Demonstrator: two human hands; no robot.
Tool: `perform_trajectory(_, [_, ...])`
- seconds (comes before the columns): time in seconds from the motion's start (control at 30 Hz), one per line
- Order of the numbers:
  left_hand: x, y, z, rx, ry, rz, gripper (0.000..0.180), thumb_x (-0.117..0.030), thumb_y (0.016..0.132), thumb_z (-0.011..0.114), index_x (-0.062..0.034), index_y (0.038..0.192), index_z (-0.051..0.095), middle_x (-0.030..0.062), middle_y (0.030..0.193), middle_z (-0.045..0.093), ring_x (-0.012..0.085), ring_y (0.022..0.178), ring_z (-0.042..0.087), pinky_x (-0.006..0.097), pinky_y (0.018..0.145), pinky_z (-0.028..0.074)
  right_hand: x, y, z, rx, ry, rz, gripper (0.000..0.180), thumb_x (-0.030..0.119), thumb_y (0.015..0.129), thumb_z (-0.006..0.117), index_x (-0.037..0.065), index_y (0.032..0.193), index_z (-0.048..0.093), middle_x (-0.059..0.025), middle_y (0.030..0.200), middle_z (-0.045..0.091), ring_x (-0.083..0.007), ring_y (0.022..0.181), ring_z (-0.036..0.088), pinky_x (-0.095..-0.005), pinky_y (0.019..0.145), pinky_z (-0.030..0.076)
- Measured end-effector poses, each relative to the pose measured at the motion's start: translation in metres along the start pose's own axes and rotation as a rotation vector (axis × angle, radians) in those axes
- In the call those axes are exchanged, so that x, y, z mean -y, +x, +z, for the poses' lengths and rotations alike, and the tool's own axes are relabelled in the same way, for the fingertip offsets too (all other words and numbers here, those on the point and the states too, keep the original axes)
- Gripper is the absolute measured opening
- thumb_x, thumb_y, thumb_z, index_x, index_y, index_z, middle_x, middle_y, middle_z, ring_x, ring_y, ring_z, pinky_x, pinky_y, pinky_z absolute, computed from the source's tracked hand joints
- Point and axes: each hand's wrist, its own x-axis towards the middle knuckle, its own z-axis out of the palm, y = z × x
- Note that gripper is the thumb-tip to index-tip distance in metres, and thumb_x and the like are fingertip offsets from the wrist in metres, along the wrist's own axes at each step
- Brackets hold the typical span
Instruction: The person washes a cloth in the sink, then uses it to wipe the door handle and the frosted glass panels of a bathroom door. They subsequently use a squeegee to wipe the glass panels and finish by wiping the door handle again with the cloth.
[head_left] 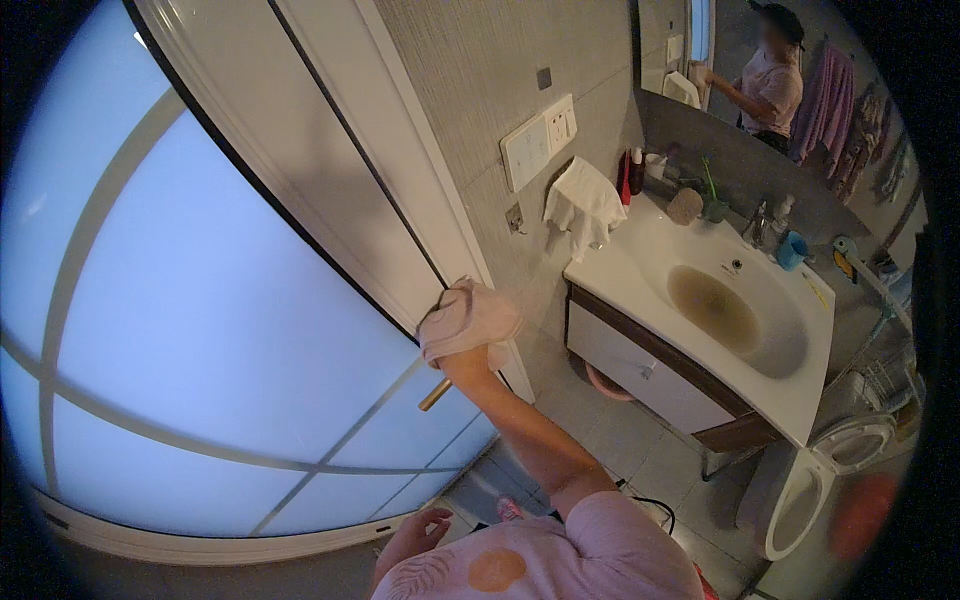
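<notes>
Head cam: cloth (462,322) covered R hand's (474,358) 12 o'clk side, grip hidden, can't tell; brass handle (436,394) sat at 7, sink (640,258) at 3.

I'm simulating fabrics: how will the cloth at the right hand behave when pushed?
Probably floppy: the cloth bunches in soft folds. Likely light, being a small bundle. It should crumple rather than roll, given its uneven outline.

The frosted door (210,270) glows blue amid dimness, with fisheye-bent lines and black corners.
</notes>
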Motion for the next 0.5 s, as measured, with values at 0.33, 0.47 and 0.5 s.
perform_trajectory(0.33, [-0.035,-0.018,-0.004,0.008,0.117,-0.081,0.028,-0.021,0.082,0.054,-0.0047,0.105,0.054,0.0131,0.096,0.059,0.0239,0.088,0.057,0.032,0.074,0.044,-0.097,-0.006,0.017,0.092,-0.319,-0.355,0.021,0.014,0.076,0.052,0.006,0.094,0.047,-0.0102,0.089,0.052,-0.0204,0.080,0.052,-0.0293,0.069,0.042])
perform_trajectory(0.47, [0.029,-0.027,0.003,0.100,-0.250,-0.215,0.028,-0.022,0.082,0.054,-0.0056,0.105,0.055,0.0123,0.099,0.058,0.0229,0.090,0.056,0.033,0.075,0.044,-0.026,-0.012,-0.018,0.220,0.045,0.007,0.025,0.016,0.074,0.052,0.007,0.098,0.052,-0.0114,0.092,0.054,-0.0246,0.089,0.052,-0.0300,0.078,0.041])
perform_trajectory(0.5, [0.028,-0.024,0.002,0.118,-0.202,-0.148,0.029,-0.022,0.082,0.054,-0.0057,0.105,0.055,0.0123,0.100,0.058,0.0229,0.090,0.056,0.033,0.075,0.044,-0.019,-0.005,-0.028,0.270,-0.014,-0.001,0.025,0.015,0.073,0.052,0.007,0.097,0.052,-0.0118,0.091,0.054,-0.0250,0.088,0.052,-0.0303,0.078,0.041])
